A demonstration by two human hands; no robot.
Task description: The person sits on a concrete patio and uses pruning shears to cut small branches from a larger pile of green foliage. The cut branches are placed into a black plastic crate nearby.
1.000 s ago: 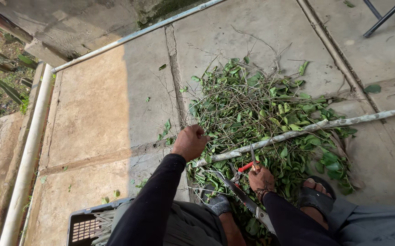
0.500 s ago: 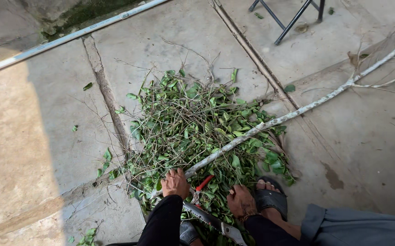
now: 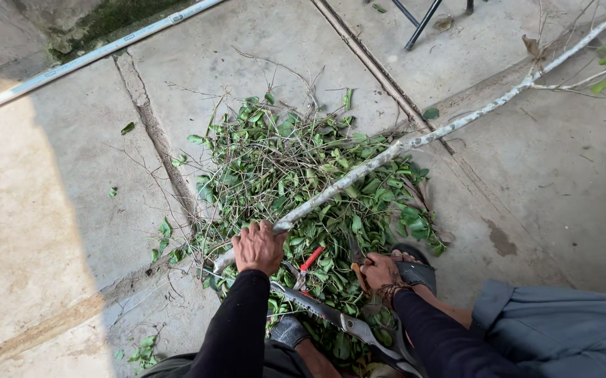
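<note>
While the person sits low over a concrete floor (image 3: 65, 231), the left hand (image 3: 257, 246) is closed in a fist around the near end of a long pale branch (image 3: 415, 140), a little below the middle of the frame. From this hand the branch runs up and to the right, over a pile of green leaves and thin twigs (image 3: 296, 175), and it reaches the upper right corner, where some small side twigs with a few leaves stick out. The right hand (image 3: 380, 271) is lower and more to the right, just beside the pile; its fingers are curled around a handle, but I cannot tell exactly which tool it belongs to, because leaves cover that part. A small tool with a red handle (image 3: 311, 258) lies among the leaves between the two hands. Below them, large garden shears (image 3: 338, 320) with grey metal blades lie slanted toward the lower edge of the frame. A foot in a dark sandal (image 3: 415, 269) stands just to the right of the right hand, partly on the leaves. Both arms wear black sleeves. In the upper left of the frame a grey pipe (image 3: 93, 56) crosses the floor, and at the top edge the dark legs of a chair (image 3: 425, 21) are visible.
</note>
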